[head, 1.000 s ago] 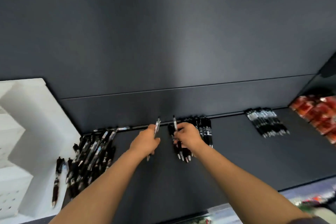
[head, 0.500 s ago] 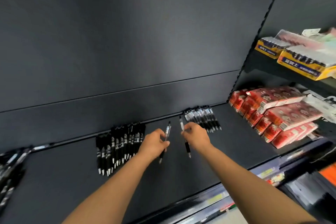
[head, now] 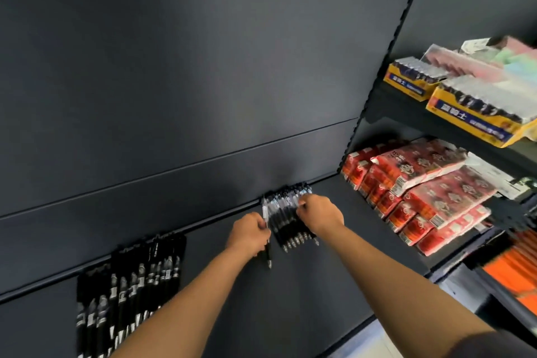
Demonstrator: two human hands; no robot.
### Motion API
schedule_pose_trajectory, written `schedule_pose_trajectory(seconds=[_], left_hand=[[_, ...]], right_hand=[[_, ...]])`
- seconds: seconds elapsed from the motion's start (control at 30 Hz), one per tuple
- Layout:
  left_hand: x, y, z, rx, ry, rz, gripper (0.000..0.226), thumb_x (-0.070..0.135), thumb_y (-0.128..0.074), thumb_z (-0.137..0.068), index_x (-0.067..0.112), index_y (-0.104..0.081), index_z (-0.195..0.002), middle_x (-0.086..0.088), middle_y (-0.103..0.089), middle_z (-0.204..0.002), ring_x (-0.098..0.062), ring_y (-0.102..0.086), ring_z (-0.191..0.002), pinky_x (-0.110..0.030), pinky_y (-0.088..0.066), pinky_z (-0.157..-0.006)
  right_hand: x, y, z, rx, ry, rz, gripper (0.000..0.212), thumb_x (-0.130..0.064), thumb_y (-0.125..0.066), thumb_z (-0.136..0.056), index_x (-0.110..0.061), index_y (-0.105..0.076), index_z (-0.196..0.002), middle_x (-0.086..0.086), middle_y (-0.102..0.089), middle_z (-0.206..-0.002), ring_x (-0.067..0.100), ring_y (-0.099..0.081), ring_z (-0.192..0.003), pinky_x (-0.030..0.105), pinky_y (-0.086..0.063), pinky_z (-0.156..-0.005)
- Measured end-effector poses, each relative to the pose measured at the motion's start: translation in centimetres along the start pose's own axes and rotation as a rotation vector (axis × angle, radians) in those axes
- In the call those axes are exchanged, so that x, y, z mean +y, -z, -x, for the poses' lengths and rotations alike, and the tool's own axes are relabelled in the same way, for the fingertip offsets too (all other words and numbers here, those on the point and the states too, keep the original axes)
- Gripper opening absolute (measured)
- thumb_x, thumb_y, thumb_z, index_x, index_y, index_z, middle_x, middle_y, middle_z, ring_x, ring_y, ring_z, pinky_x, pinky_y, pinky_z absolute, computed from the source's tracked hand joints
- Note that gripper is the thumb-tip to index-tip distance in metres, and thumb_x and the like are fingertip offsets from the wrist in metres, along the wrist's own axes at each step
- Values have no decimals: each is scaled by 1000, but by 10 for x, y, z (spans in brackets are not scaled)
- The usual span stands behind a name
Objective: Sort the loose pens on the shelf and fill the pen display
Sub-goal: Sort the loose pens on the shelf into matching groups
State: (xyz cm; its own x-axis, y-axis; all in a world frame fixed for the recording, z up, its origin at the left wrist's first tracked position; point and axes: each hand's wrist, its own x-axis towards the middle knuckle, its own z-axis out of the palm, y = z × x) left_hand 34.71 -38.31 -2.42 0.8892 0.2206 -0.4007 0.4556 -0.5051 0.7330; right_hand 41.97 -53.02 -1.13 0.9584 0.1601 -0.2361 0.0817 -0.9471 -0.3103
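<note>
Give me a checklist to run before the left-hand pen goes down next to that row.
1. Left hand grips one pen: ok.
2. Pen lies the same way as the row of pens, tip toward the shelf's front edge: ok.
3. Bare shelf just left of the row to take it: ok.
4. Right hand is on the row; whether it holds a pen: cannot tell.
5. Pen matches the row's type: cannot tell, too blurred.
</note>
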Motion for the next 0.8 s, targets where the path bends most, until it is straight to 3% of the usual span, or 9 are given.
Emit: schedule_pose_trajectory(seconds=[0.13, 0.27, 0.47, 0.67, 0.8], left_hand=[[9, -5, -23, -45, 33, 14, 12, 13, -51, -88, 16, -50, -77, -2, -62, -67, -10, -57, -55, -18, -40, -43], [18, -9, -42, -57, 56, 8, 12, 11, -50, -85, 15, -50, -74, -1, -61, -64, -11, -57, -54, -17, -38, -42], [37, -16, -59, -67, 76, -5, 21, 9, -48, -86, 10, -52, -66, -8, -62, -64, -17, -59, -55, -19, -41, -44], [50, -28, -67, 13, 139, 3, 29, 24, -51, -91, 13, -50, -65, -5, -60, -57, -17, -57, -46, -18, -39, -41], [55, -34, -61, 33, 120, -87, 28, 32, -52, -92, 17, -52, -69, -3, -63, -66, -19, -62, -58, -25, -50, -55]], right_hand=[[-8, -4, -26, -28, 25, 91, 27, -18, -43, -95, -16, -58, -118, 11, -62, -114, 33, -62, -99, 32, -45, -68], [-11, -11, -42, -38, 59, 145, 22, -16, -45, -94, -15, -57, -112, 9, -63, -112, 32, -62, -99, 31, -44, -67], [7, -5, -52, -10, 98, 23, 25, -24, -48, -95, -16, -57, -117, 10, -63, -111, 32, -62, -98, 33, -47, -69], [24, -5, -47, -42, 167, -37, 23, -25, -45, -96, -16, -59, -112, 10, -63, -108, 31, -61, -94, 30, -44, -65], [32, 4, -42, -37, 224, -25, 26, -26, -46, -95, -19, -58, -118, 9, -61, -113, 32, -60, -99, 32, -46, -72]])
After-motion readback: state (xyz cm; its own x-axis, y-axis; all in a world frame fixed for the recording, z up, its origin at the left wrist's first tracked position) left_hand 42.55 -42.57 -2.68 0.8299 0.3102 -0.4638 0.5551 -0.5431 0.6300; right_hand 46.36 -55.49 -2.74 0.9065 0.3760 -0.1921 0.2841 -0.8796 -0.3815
